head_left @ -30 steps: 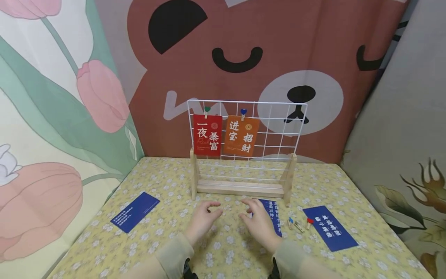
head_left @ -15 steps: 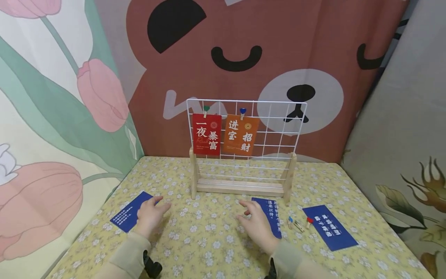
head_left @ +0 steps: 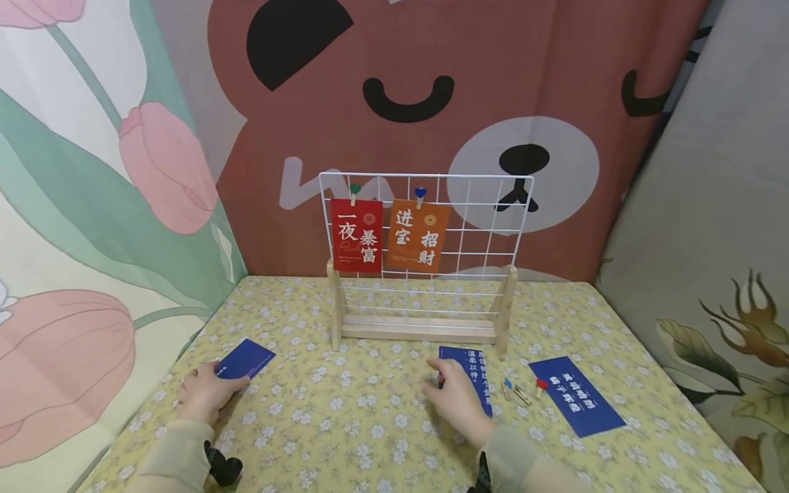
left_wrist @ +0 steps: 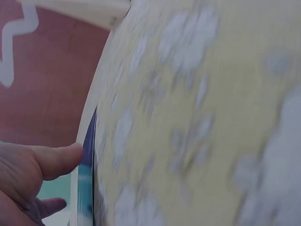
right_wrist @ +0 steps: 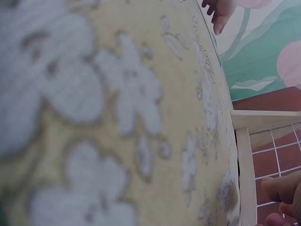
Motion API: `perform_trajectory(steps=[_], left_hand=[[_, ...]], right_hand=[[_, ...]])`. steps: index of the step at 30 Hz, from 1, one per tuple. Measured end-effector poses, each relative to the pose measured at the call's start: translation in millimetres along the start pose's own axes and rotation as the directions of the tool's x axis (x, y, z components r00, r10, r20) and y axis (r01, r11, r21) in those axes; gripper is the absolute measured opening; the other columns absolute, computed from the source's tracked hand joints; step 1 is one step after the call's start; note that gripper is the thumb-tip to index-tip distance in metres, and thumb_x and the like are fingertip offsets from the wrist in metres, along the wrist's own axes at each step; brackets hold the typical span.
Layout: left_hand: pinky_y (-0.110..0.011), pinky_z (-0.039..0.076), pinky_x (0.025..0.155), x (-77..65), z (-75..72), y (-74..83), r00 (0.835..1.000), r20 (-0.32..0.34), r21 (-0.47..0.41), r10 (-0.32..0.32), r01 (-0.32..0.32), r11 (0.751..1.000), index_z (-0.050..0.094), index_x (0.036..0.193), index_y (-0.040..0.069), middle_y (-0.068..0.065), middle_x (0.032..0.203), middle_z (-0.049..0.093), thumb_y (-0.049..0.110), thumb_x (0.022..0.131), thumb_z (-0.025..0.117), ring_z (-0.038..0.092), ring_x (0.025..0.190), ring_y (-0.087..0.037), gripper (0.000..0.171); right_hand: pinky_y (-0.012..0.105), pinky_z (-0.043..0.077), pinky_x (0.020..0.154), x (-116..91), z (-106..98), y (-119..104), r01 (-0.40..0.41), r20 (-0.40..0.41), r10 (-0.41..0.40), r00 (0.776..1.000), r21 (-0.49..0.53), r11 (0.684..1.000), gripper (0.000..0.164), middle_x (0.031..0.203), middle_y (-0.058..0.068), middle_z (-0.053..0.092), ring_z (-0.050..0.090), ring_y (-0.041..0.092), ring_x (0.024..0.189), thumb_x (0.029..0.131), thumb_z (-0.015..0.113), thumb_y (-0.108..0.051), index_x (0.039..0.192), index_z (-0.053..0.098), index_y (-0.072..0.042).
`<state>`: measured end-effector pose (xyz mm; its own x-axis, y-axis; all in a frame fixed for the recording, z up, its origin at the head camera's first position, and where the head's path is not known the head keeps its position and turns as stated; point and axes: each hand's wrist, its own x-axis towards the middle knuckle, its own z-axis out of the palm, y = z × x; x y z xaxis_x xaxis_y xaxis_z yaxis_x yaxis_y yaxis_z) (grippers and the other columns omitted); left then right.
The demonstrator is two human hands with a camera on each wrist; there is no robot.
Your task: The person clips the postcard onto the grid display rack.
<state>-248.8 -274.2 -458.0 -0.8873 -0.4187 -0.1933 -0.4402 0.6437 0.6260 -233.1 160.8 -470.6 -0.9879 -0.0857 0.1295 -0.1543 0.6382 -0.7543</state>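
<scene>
My left hand (head_left: 208,392) spans the near part of a blue card (head_left: 249,357) that lies flat at the left of the table. The fingertips are by the card's left edge and the thumb is by its right edge. The left wrist view shows the thumb extended, right at the card's edge (left_wrist: 88,141). My right hand (head_left: 459,397) is loosely curled with nothing in it. It hovers by a second blue card (head_left: 468,357) with white lettering, partly covering it in the head view.
A white wire grid (head_left: 477,226) stands in a wooden base (head_left: 419,330), with a red card (head_left: 356,236) and an orange card (head_left: 419,236) clipped on. Several small clothespins (head_left: 522,394) lie right of my right hand, near a third blue card (head_left: 578,397).
My left hand has moved from near the table's middle leftward to the left blue card and lowered over it. The right hand has stayed nearly in place. The head view has shifted slightly.
</scene>
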Motion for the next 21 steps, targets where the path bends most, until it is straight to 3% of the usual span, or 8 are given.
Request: perform_trajectory(steps=[8, 15, 21], left_hand=[[-0.071, 0.024, 0.091, 8.5, -17.8, -20.4, 0.996, 0.000, 0.107, -0.084, 0.083, 0.991, 0.026, 0.141, -0.010, -0.047, 0.129, 0.018, 0.040, 0.074, 0.081, 0.017, 0.118, -0.063, 0.100], [-0.066, 0.028, 0.091, 9.5, -23.9, -24.5, 0.997, -0.037, 0.134, -0.069, 0.073, 0.988, 0.034, 0.130, -0.015, -0.043, 0.115, 0.031, 0.038, 0.069, 0.086, 0.025, 0.110, -0.058, 0.096], [-0.065, 0.031, 0.090, 9.6, -25.8, -27.3, 0.994, -0.067, 0.128, -0.082, 0.090, 0.988, 0.034, 0.127, -0.015, -0.040, 0.114, 0.036, 0.038, 0.067, 0.088, 0.031, 0.106, -0.055, 0.096]], right_hand=[[0.042, 0.049, 0.082, 2, 5, -1, 0.014, 0.019, -0.015, 1.000, 0.003, 1.000, 0.054, 0.121, 0.011, 0.057, 0.056, 0.025, 0.101, 0.083, 0.074, -0.017, 0.131, 0.055, -0.003], [0.036, 0.047, 0.075, 2, 2, 1, -0.011, 0.032, 0.011, 0.999, 0.006, 1.000, 0.056, 0.120, 0.011, 0.056, 0.053, 0.019, 0.093, 0.083, 0.075, -0.017, 0.133, 0.054, -0.005], [0.041, 0.048, 0.079, 2, -8, 7, -0.039, 0.031, 0.040, 0.999, -0.011, 0.999, 0.054, 0.124, 0.011, 0.055, 0.054, 0.023, 0.100, 0.085, 0.073, -0.018, 0.134, 0.053, -0.006]])
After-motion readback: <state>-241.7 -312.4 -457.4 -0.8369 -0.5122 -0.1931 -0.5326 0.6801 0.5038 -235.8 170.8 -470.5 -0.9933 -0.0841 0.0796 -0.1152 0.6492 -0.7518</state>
